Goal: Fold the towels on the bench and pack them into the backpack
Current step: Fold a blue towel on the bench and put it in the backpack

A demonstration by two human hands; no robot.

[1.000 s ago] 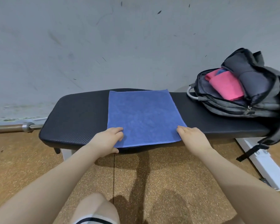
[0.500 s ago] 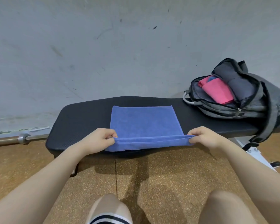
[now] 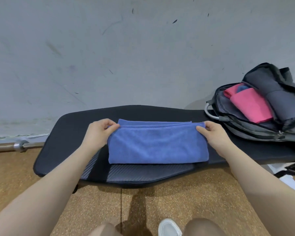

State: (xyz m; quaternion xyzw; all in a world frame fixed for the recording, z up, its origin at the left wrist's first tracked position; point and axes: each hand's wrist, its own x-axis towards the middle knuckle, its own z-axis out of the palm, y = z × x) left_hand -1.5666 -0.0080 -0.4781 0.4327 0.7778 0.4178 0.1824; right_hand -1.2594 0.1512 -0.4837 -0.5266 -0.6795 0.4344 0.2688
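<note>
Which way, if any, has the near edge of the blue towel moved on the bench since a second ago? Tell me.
Yes. The blue microfibre towel had its near edge carried away from the black padded bench's front lip to the far edge, toward the wall, by left hand and right hand.

Gym, padded bench point(image 3: 61, 150), barbell point(image 3: 19, 145)

A pale grey wall point(image 3: 143, 48), scuffed with dark marks and streaks, rises behind a black padded bench point(image 3: 66, 133). The floor point(image 3: 186, 210) is brown speckled cork with a seam. A metal bar point(image 3: 10, 146) lies along the wall's foot, left of the bench's left end.
</note>
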